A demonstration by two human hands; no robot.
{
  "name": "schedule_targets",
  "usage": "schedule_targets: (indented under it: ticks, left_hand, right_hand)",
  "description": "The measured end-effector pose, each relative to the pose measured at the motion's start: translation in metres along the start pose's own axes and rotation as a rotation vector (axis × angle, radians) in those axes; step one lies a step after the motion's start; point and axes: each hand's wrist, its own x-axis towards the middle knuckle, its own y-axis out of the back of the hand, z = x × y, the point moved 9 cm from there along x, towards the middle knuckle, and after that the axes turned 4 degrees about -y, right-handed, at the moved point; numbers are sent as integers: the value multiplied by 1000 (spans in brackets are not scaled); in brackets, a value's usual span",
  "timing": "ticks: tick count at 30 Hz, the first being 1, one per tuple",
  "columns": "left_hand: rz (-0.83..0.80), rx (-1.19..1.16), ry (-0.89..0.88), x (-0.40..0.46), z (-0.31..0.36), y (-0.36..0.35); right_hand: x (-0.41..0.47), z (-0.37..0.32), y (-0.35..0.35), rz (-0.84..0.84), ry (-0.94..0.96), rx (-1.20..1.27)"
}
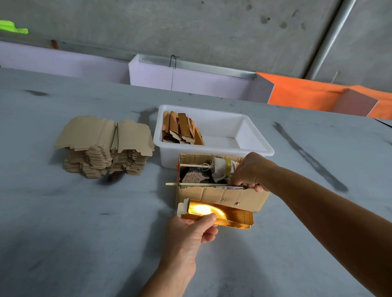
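Observation:
My left hand (191, 233) pinches a folded gold-lined card blank (217, 213) by its near edge, holding it just in front of a small brown cardboard box (222, 194). My right hand (248, 171) reaches into the right end of that box with curled fingers; what they hold is hidden by the box wall. Inside the box lie thin sticks (193, 185), a dark lump (193, 175), a cloth wad (218, 169) and a tape roll (228, 166).
A white plastic tub (255, 137) behind the box holds several folded gold-brown pieces (181, 129) at its left end. A tall stack of flat brown card blanks (104, 145) stands to the left. The grey table (77, 222) stretches all around; white and orange panels line its far edge.

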Motion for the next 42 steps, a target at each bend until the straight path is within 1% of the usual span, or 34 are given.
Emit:
schedule_targets:
  ticks: [9, 21, 33, 42]
  left_hand:
    - [-1, -12, -9, -1, 1, 0]
    - [-13, -7, -14, -1, 1, -2]
    - [-1, 6, -31, -2, 5, -4]
    - [59, -65, -27, 1, 7, -6]
  right_hand:
    - [-3, -1, 3, 24, 13, 0]
    - [-6, 0, 2, -37, -45, -14]
    - [-15, -5, 13, 49, 1, -7]
    - [-26, -5, 16, 38, -51, 168]
